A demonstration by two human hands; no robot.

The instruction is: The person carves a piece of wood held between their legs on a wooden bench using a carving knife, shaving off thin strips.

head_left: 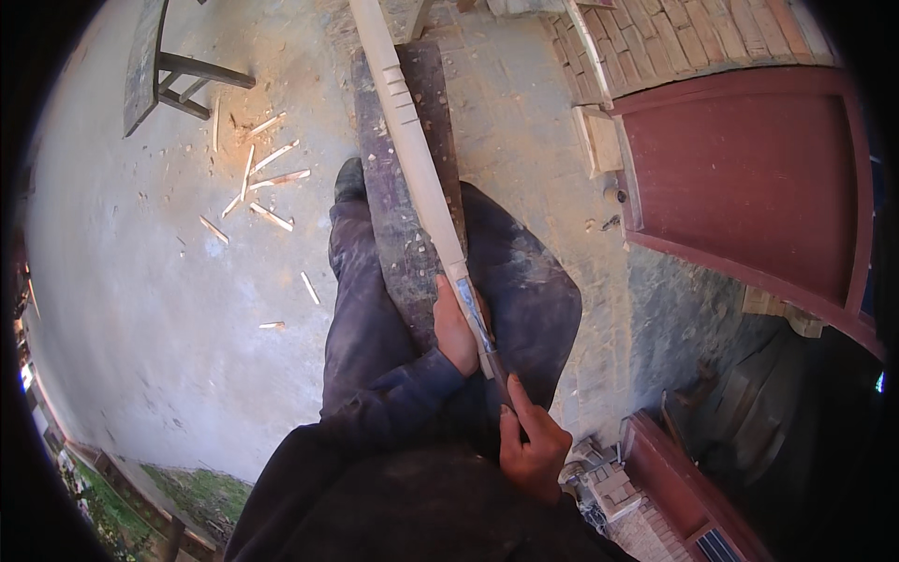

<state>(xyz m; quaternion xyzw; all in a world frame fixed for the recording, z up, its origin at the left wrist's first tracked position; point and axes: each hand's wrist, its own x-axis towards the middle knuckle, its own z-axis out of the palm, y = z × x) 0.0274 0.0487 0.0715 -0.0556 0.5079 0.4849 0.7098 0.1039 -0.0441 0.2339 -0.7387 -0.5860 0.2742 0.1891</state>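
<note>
A long pale wooden beam (pixel 412 159) with several cut notches lies lengthwise along a dark, worn wooden bench (pixel 375 206) between my legs. Near the beam's lower end, my left hand (pixel 454 328) wraps round it from the left, its far fingers hidden behind the wood. A metal chisel blade (pixel 473 309) lies along the top of that end, just above my left hand. My right hand (pixel 532 440) grips the chisel's dark handle (pixel 496 370), with the index finger stretched along it.
Thin wood offcuts (pixel 272 183) are scattered on the concrete floor to the left, below a small wooden stool (pixel 187 70). At the right stand a red wooden panel (pixel 740 178), pale wood blocks (pixel 595 140) and bricks (pixel 674 37). Another red wooden piece (pixel 674 487) is at lower right.
</note>
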